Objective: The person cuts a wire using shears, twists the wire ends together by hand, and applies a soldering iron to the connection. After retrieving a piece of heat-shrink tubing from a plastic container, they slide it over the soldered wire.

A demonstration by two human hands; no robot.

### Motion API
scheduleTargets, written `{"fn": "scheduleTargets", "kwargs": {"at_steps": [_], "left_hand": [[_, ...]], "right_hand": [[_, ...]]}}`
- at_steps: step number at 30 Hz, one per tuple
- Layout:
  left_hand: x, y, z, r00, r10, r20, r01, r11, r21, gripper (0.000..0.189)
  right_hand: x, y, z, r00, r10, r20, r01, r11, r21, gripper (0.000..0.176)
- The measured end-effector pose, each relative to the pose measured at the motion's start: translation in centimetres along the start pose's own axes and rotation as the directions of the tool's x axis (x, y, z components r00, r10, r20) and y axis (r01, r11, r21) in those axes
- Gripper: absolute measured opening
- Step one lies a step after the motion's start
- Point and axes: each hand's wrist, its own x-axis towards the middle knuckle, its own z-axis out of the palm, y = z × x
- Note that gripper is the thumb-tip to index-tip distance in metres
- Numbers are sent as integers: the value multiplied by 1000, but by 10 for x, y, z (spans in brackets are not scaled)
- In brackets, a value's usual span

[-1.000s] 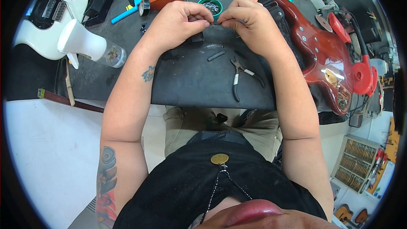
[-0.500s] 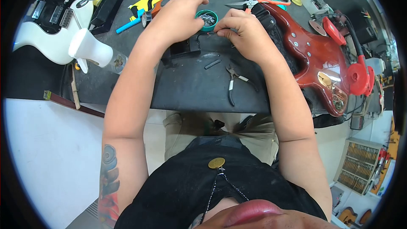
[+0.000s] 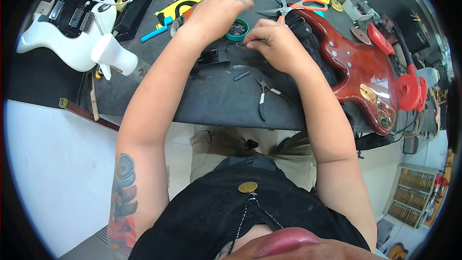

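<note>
My right hand [image 3: 273,43] is closed in a pinch on the end of a thin dark wire [image 3: 236,45]. That wire runs left to a small black box-shaped part [image 3: 214,58] lying on the bench below my left wrist. My left hand [image 3: 219,10] is raised past a round green dish [image 3: 237,30] with small metal bits in it; its fingers point right and are blurred by motion. Orange-handled scissors [image 3: 285,9] lie open just beyond my right hand. Nearer me are small pliers [image 3: 263,97] with spread handles and a short dark tube [image 3: 242,76].
A red-brown guitar body [image 3: 358,70] lies on the right, a white electric guitar [image 3: 53,41] on the left. Beside my left forearm stand a white spray bottle [image 3: 115,55] and a blue tool [image 3: 156,30]. The dark bench [image 3: 216,108] ends close to my body.
My left hand has moved up and right, away from the green dish, showing more of the black part. My right hand stays pinched in nearly the same place. The view has shifted slightly.
</note>
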Motion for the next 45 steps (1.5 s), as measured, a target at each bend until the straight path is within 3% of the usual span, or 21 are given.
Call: {"fn": "scheduleTargets", "kwargs": {"at_steps": [1, 5, 9, 11, 15, 17, 18, 19, 21, 23, 24, 25, 27, 28, 31, 36, 38, 44, 45], "left_hand": [[-2, 2, -3, 984, 179, -25, -179, 983, -27, 33], [-3, -9, -7, 960, 92, 266, -68, 993, -99, 34], [4, 8, -23, 925, 31, 378, -4, 997, -71, 45], [14, 10, -24, 838, 15, 546, -59, 996, 63, 58], [17, 3, -20, 850, 64, 523, -84, 996, 14, 65], [8, -4, -33, 965, -60, 255, 133, 951, -280, 61], [1, -4, -42, 977, -130, 172, 192, 889, -417, 59], [-10, -1, -53, 977, -126, 175, 189, 890, -416, 59], [-42, 13, -72, 933, -359, 39, 295, 697, -654, 57], [-75, 34, -73, 931, -341, 131, 311, 555, -772, 58], [-90, 46, -69, 896, -371, 243, 415, 508, -755, 63], [-101, 53, -63, 879, -363, 310, 475, 612, -633, 67], [-113, 73, -53, 916, -366, 164, 399, 792, -463, 69], [-110, 78, -51, 874, -420, 243, 485, 761, -430, 77], [-107, 93, -43, 821, -556, 127, 533, 669, -518, 83], [-109, 99, -28, 825, -563, 51, 494, 674, -549, 87], [-113, 104, -23, 840, -539, -64, 436, 740, -512, 88], [-118, 113, -12, 821, -560, -108, 402, 703, -586, 92], [-119, 114, -11, 829, -550, -98, 399, 706, -586, 92]], "right_hand": [[0, -1, -1, 1000, 18, 11, -18, 1000, 5, 12], [0, -2, -4, 1000, 16, 3, -17, 1000, 24, 12], [0, 2, -1, 1000, 25, 9, -25, 999, 28, 10], [0, 5, 0, 1000, 22, 6, -23, 999, 35, 8], [0, 0, -3, 1000, 27, 7, -27, 999, 39, 9], [0, -1, -5, 999, 38, 12, -38, 998, 51, 9], [0, -1, -5, 999, 38, 11, -38, 998, 48, 9], [0, -2, -6, 999, 40, 9, -40, 998, 43, 9], [0, -5, -8, 998, 59, 6, -59, 997, 55, 9], [0, -5, -7, 997, 72, 15, -73, 995, 63, 10], [1, -4, -7, 996, 85, -2, -84, 992, 98, 10], [1, -5, -5, 995, 98, -16, -95, 986, 135, 11], [2, -9, -8, 991, 133, 22, -134, 972, 193, 12], [2, -12, -10, 984, 171, 47, -177, 953, 246, 14], [0, -18, -12, 976, 184, 117, -212, 924, 317, 15], [-1, -15, -8, 987, 80, 141, -121, 944, 307, 13], [-2, -18, -6, 986, 70, 152, -110, 955, 276, 13], [-5, -23, -3, 995, 19, 99, -39, 977, 208, 14], [-6, -21, -2, 996, -48, 79, 37, 989, 142, 15]]}}
